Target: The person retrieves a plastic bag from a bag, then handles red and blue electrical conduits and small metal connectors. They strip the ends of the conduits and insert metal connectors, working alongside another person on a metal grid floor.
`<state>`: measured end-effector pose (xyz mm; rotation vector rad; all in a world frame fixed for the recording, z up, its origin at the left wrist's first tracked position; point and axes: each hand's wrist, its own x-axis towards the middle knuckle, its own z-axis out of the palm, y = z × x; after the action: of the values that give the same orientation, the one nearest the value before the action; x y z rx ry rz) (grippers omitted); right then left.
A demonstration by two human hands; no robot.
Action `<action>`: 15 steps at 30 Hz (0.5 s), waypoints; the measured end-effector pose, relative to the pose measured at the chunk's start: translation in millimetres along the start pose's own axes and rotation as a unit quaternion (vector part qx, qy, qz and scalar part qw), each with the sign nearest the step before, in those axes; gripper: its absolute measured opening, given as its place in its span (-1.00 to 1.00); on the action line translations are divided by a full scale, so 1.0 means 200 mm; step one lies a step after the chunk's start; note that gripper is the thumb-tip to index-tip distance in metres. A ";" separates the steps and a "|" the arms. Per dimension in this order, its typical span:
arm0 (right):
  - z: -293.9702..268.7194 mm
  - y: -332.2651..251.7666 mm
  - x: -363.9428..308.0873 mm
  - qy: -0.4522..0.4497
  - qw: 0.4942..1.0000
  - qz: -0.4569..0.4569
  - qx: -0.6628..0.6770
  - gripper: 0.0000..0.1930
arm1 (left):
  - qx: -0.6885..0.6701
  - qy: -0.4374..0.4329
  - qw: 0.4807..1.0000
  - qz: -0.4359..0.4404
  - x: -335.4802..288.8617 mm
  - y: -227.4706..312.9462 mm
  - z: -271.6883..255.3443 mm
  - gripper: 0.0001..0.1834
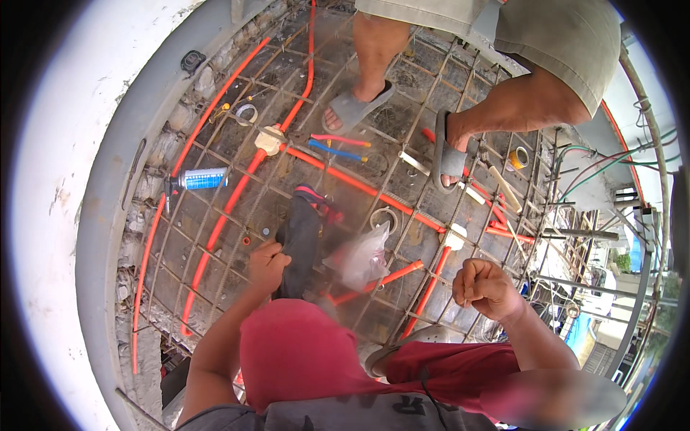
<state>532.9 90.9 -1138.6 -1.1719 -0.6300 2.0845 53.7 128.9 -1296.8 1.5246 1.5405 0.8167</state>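
My left hand [269,263] is closed, its fingers curled at the edge of a dark grey cloth-like item [299,233] with pink-red trim. Whether it grips that item or something small, I cannot make out. My right hand [487,289] is raised over the rebar grid at the right, thumb and fingers pressed together; anything between them is too small to see. Between my hands is a clear plastic bag [361,260] with whitish contents. Close by it, a short orange conduit piece [395,276] lies at an angle.
Steel rebar mesh covers the floor, with orange conduits [352,181] running to cream junction boxes [269,141]. Another person's sandalled feet [359,108] stand at the far side. A blue-white spray can [203,179], tape roll [518,158], red and blue tools [338,149], and wooden stick [504,188] lie around.
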 end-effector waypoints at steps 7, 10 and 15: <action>-0.07 0.06 -0.29 0.112 0.992 -0.057 -0.024 -0.85 | -0.049 0.252 0.962 -0.092 0.11 -0.21 -0.68 -0.80; -0.17 -0.03 -0.29 0.160 0.969 -0.065 -0.175 -0.86 | 0.125 0.257 0.950 -0.129 0.22 -0.59 -0.83 -0.74; -0.28 -0.09 -0.27 0.141 0.979 -0.105 -0.105 -0.85 | 0.363 0.246 0.896 -0.064 0.35 -1.10 -0.74 -0.65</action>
<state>608.3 67.9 -1124.6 -1.4219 -0.8112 1.6670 -177.7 197.4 -1428.0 1.7698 2.4986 0.5957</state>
